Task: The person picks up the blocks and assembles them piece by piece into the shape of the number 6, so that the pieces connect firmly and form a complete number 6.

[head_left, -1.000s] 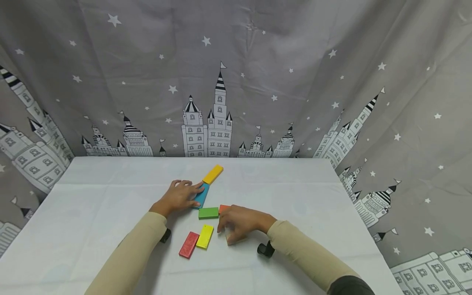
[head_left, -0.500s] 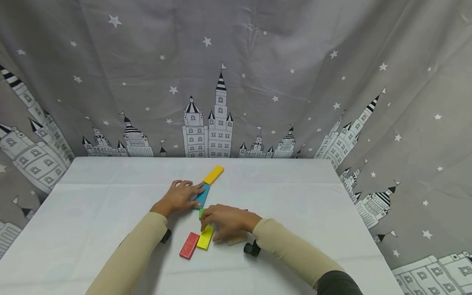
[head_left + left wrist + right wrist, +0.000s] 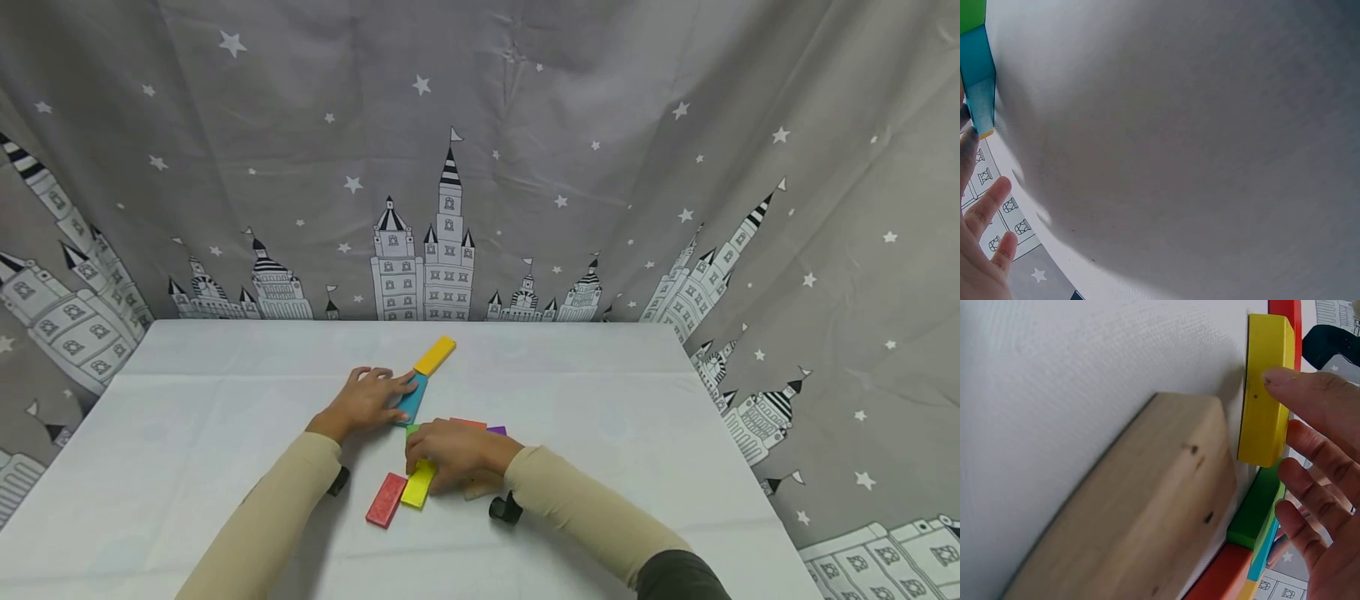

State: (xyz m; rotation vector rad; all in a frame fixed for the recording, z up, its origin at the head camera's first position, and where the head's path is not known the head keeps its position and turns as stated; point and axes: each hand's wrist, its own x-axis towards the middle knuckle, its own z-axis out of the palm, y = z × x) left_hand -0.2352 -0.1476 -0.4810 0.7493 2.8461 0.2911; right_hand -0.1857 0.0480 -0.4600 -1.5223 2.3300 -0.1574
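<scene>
My left hand [image 3: 363, 400] holds the blue wooden block [image 3: 412, 400], with index finger and thumb on it; its other fingers spread in the left wrist view. My right hand [image 3: 457, 450] reaches over the yellow block [image 3: 418, 486] and grips its upper part. In the right wrist view the thumb [image 3: 1282, 378] lies on the yellow block's face, with fingertips along its far edge. Beneath that hand, the green block [image 3: 1257, 509] is mostly hidden from the head view. A natural wood block [image 3: 1135, 494] lies under the right wrist.
An orange-yellow block [image 3: 435, 357] meets the blue one's far end. Orange [image 3: 468, 423] and purple [image 3: 497, 430] blocks show behind the right hand. The red block [image 3: 386, 500] lies against the yellow one. A white cloth [image 3: 202, 417] covers the table before a grey castle-print curtain [image 3: 555, 100].
My right hand has moved left from the orange and natural wood blocks onto the yellow block, uncovering the purple block. My left hand has stayed on the blue block.
</scene>
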